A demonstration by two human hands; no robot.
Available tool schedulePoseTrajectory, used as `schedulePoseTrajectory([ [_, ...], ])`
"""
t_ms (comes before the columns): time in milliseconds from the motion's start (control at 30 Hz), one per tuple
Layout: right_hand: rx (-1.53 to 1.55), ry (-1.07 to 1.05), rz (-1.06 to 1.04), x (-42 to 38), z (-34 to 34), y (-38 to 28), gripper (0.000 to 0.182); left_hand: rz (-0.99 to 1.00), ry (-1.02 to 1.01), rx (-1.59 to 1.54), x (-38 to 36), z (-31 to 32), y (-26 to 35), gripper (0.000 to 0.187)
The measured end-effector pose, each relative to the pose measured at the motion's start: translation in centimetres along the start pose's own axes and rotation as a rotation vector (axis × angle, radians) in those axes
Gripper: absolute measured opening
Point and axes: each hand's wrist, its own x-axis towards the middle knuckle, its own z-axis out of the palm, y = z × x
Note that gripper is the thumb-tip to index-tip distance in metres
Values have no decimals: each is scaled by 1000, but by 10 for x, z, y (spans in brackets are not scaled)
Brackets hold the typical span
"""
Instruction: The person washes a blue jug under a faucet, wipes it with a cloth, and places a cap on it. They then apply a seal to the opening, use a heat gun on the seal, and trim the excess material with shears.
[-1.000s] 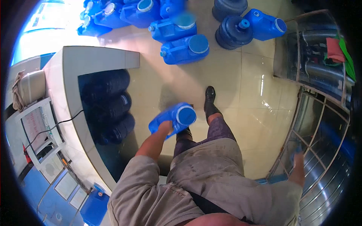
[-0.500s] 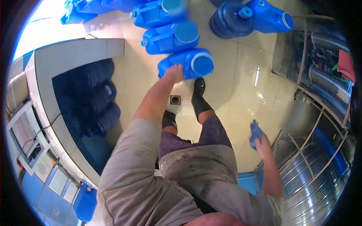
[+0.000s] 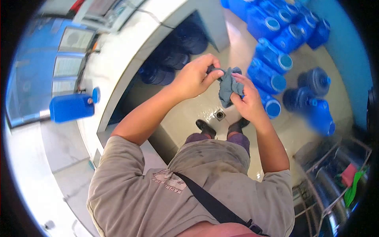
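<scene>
A grey-blue cloth (image 3: 227, 90) is bunched up in front of my chest, above the tiled floor. My right hand (image 3: 249, 99) grips its right side, with the thumb on the front and the fingers over the top. My left hand (image 3: 198, 76) is closed, thumb and fingers pinching a narrow twisted end of the same cloth. Just behind the right hand, partly covered by it, a row of blue water jugs (image 3: 265, 75) lies or stands on the floor; neither hand appears to touch them.
A floor drain (image 3: 219, 115) lies ahead of my boots (image 3: 205, 128). To the left, a white counter (image 3: 130, 47) has large dark-blue bottles (image 3: 173, 59) beneath it, and a blue jug (image 3: 73, 107) sits farther left. Round bottles (image 3: 314, 81) and a metal rack (image 3: 335, 173) are on the right.
My left hand has let go of the nearest floor jug and come up to the cloth. My right hand brought the cloth in front of me. The view has turned left.
</scene>
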Motion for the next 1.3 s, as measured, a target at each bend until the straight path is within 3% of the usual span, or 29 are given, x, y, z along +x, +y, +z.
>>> schedulePoseTrajectory([
  [67, -28, -63, -122, 30, 28, -44, 52, -116, 105, -43, -41, -55, 5, 21],
  [133, 182, 63, -197, 55, 65, -94, 56, 102, 266, -64, -82, -98, 1, 19],
  [200, 130, -25, -315, 83, 99, -145, 57, 100, 349, -39, -120, -138, 2, 17],
  [267, -154, -155, -494, 114, 138, -182, 48, 151, 494, -109, -149, -169, -5, 17],
  [300, -176, -281, -364, 126, 154, -204, 37, 135, 509, -17, -168, -191, -4, 24],
  [333, -181, -303, -391, 135, 170, -226, 37, 129, 543, -10, -182, -204, -13, 24],
  [400, -52, -437, -361, 150, 201, -264, 25, 412, 834, 165, -202, -234, -33, 41],
  [433, -26, -377, -516, 156, 217, -277, 22, 466, 958, -124, -209, -234, -42, 58],
  [467, 39, -412, -619, 167, 234, -283, 20, 466, 980, -117, -225, -237, -51, 58],
  [533, 154, -385, -705, 178, 261, -314, 21, 24, 508, -315, -253, -239, -70, 62],
  [567, 157, -391, -678, 185, 267, -328, 22, 32, 591, -313, -256, -224, -85, 61],
  [600, 80, -458, -744, 193, 263, -346, 31, -121, 335, -307, -263, -224, -97, 56],
  [633, 151, -427, -738, 195, 264, -362, 27, -129, 386, -473, -271, -209, -104, 44],
  [733, 282, -195, -729, 214, 259, -410, 20, -155, 187, -283, -284, -171, -154, 22],
  [800, 454, -246, -573, 236, 251, -430, 20, -282, 56, -573, -291, -140, -183, 18],
  [867, 342, -160, -610, 257, 238, -429, 21, -199, 65, -701, -302, -110, -199, 24],
  [900, 88, 19, -693, 293, 233, -418, 29, -204, 114, -940, -306, -95, -203, 28],
  [933, 100, 6, -710, 323, 228, -401, 29, -203, 165, -1180, -308, -84, -201, 31],
  [967, -213, 117, -648, 349, 228, -381, 33, -201, 190, -1171, -310, -79, -195, 31],
  [1000, -523, 228, -572, 369, 227, -357, 38, -292, 228, -1362, -312, -74, -188, 39],
  [1033, -613, 207, -603, 383, 224, -327, 39, -385, 265, -1559, -312, -72, -185, 48],
  [1067, -703, 188, -633, 385, 231, -300, 42, -386, 286, -1559, -313, -71, -190, 48],
  [1167, -508, -189, -726, 310, 262, -242, 45, -319, -84, -2011, -302, -78, -205, 89],
  [1200, -394, -338, -699, 264, 276, -235, 44, -313, -60, -2008, -297, -89, -196, 89],
  [1267, -444, -811, -613, 172, 280, -248, 44, -421, 168, -1981, -287, -111, -161, 86],
  [1300, -434, -1011, -794, 145, 281, -236, 47, -457, 381, -1869, -277, -111, -153, 79],
])
